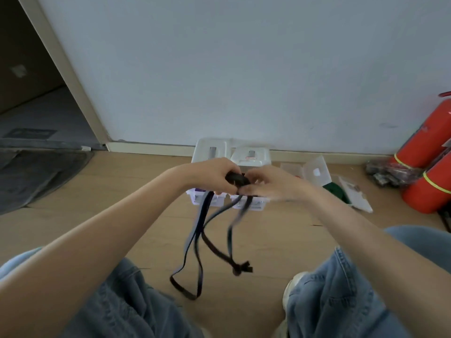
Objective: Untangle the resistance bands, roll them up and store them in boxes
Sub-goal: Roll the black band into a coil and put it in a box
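While both hands' fingers clamp the black band [214, 230], 2 lidded boxes [251, 156] behind, contents hidden.

Thin black resistance band [205, 230] looks rubbery, faintly sheened; translucent white plastic boxes [251, 154] glossy; pale wood-plank floor [151, 191] smooth, matt; faded blue denim jeans [341, 301] coarse.

Wooden floor [146, 191]: carries two white plastic boxes [251, 156] with raised lids, side by side against the skirting; a clear open case [316, 170] just right of them; a green item [338, 191]; two red fire extinguishers [429, 147] at far right; a dark mat [36, 176] at left.
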`<state>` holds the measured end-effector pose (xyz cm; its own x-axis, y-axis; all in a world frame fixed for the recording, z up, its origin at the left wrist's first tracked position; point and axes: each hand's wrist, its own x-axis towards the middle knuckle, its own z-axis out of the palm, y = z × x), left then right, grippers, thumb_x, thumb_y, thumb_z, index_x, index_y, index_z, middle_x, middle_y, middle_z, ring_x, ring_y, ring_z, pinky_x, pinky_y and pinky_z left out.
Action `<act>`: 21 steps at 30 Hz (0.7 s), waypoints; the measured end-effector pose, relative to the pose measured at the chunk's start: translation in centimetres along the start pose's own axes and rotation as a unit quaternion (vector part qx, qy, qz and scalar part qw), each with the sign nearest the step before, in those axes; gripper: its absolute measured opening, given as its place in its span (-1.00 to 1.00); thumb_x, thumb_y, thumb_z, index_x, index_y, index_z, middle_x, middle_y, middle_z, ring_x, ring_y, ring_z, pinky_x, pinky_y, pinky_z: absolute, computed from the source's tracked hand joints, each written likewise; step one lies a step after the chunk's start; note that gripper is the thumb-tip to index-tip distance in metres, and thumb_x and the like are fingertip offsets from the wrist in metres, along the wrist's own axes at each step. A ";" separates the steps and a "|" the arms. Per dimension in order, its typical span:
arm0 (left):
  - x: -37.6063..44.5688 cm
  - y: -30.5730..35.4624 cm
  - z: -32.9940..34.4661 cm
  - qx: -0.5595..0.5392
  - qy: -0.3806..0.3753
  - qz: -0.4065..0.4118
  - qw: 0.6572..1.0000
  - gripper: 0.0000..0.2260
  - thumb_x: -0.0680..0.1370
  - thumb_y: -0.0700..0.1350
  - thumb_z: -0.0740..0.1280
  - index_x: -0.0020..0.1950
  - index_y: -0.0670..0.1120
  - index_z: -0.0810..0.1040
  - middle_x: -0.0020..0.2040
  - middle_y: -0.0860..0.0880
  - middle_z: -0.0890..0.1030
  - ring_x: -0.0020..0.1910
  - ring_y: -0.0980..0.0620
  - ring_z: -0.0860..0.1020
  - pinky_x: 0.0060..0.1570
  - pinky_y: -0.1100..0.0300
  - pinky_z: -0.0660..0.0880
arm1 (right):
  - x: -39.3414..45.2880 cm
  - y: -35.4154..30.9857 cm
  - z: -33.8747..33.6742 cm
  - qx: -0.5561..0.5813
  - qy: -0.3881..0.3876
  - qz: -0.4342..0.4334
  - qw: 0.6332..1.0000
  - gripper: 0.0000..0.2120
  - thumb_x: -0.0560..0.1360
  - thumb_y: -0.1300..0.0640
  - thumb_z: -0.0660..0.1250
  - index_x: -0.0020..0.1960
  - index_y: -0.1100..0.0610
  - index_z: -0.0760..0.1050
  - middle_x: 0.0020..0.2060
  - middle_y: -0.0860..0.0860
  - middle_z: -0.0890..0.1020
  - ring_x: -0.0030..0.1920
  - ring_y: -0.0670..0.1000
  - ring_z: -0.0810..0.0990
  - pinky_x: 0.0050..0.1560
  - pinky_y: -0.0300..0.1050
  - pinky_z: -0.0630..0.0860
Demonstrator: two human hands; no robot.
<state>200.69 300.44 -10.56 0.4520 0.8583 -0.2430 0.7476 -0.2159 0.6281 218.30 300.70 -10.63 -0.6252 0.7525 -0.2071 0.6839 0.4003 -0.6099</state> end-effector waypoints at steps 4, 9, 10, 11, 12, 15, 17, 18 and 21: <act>-1.4 -4.9 4.0 -0.101 -0.002 -0.033 0.994 -0.90 0.45 -0.31 0.33 -0.19 -0.12 0.53 -0.28 0.04 0.54 -0.30 0.24 0.50 -0.16 0.39 0.45 | 0.4 -1.0 -1.7 0.109 0.050 -0.021 0.993 -0.71 0.58 0.07 0.21 -0.12 0.28 0.53 -0.24 0.19 0.62 -0.18 0.16 0.61 -0.03 -0.07 0.51; -2.3 -10.3 9.0 -0.053 -0.050 -0.133 0.988 -0.90 0.57 -0.19 0.23 -0.13 -0.14 0.48 -0.16 -0.15 0.62 -0.18 -0.01 0.53 -0.09 0.18 0.46 | 1.2 0.8 -3.8 0.088 0.189 0.006 0.978 -0.63 0.59 0.05 0.17 -0.12 0.39 0.46 -0.30 0.28 0.55 -0.31 0.14 0.52 -0.18 -0.07 0.47; -2.4 -10.5 8.4 -0.063 -0.040 -0.143 0.987 -0.87 0.60 -0.20 0.19 -0.15 -0.14 0.42 -0.22 -0.18 0.60 -0.25 -0.03 0.53 -0.16 0.19 0.46 | 1.2 2.0 -3.8 0.015 0.135 0.046 0.990 -0.66 0.59 0.05 0.18 -0.19 0.32 0.43 -0.41 0.18 0.44 -0.42 0.03 0.40 -0.33 -0.20 0.35; -2.5 -10.2 7.6 -0.080 -0.021 -0.144 0.986 -0.84 0.61 -0.20 0.16 -0.18 -0.12 0.35 -0.30 -0.15 0.54 -0.33 -0.01 0.49 -0.23 0.23 0.45 | 1.1 3.0 -3.5 -0.061 0.047 0.097 0.992 -0.69 0.58 0.05 0.20 -0.24 0.24 0.40 -0.45 0.09 0.34 -0.46 -0.03 0.29 -0.41 -0.24 0.24; -2.4 -9.6 6.6 -0.091 -0.004 -0.137 0.986 -0.82 0.62 -0.19 0.14 -0.20 -0.10 0.30 -0.36 -0.08 0.46 -0.39 0.02 0.45 -0.29 0.26 0.45 | 0.9 3.7 -2.8 -0.138 -0.049 0.149 0.978 -0.69 0.56 0.02 0.24 -0.27 0.19 0.37 -0.44 0.04 0.31 -0.47 -0.04 0.25 -0.43 -0.23 0.18; -1.5 -6.3 4.1 -0.060 -0.014 -0.069 0.996 -0.80 0.61 -0.12 0.16 -0.23 -0.04 0.31 -0.40 0.04 0.41 -0.46 0.13 0.40 -0.38 0.38 0.39 | 0.8 4.8 -0.1 -0.169 -0.156 0.178 0.957 -0.49 0.42 -0.14 0.39 0.14 0.24 0.44 0.06 0.05 0.57 0.01 0.06 0.57 -0.10 -0.18 0.40; -0.5 -3.7 3.5 -0.004 -0.049 -0.025 0.998 -0.82 0.58 -0.11 0.20 -0.23 -0.04 0.40 -0.41 0.05 0.45 -0.46 0.14 0.43 -0.39 0.40 0.38 | 1.1 3.5 1.4 -0.032 -0.116 0.093 0.988 -0.22 0.35 -0.16 0.45 0.44 0.07 0.22 0.40 -0.10 0.34 0.38 -0.08 0.32 0.31 -0.18 0.30; -0.1 -2.6 3.4 0.015 -0.066 -0.010 0.998 -0.84 0.57 -0.10 0.21 -0.19 -0.07 0.46 -0.40 0.03 0.47 -0.44 0.11 0.45 -0.36 0.37 0.41 | 1.5 3.0 2.0 0.018 -0.111 0.039 0.993 -0.34 0.36 -0.10 0.47 0.37 0.01 0.30 0.35 -0.14 0.40 0.33 -0.17 0.36 0.31 -0.20 0.31; 0.5 -1.5 2.8 -0.020 -0.038 -0.003 0.999 -0.83 0.57 -0.12 0.20 -0.10 -0.17 0.52 -0.36 -0.02 0.50 -0.37 0.04 0.49 -0.26 0.26 0.45 | 2.0 1.6 1.7 0.030 -0.080 -0.025 0.996 -0.88 0.47 0.07 0.39 -0.10 0.08 0.47 -0.22 -0.04 0.61 -0.18 -0.14 0.58 -0.16 -0.24 0.42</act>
<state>201.20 299.89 -13.66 0.4838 0.8216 -0.3016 0.7311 -0.1900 0.6553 217.52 301.92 -13.36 -0.7130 0.6374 -0.2922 0.6298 0.3991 -0.6664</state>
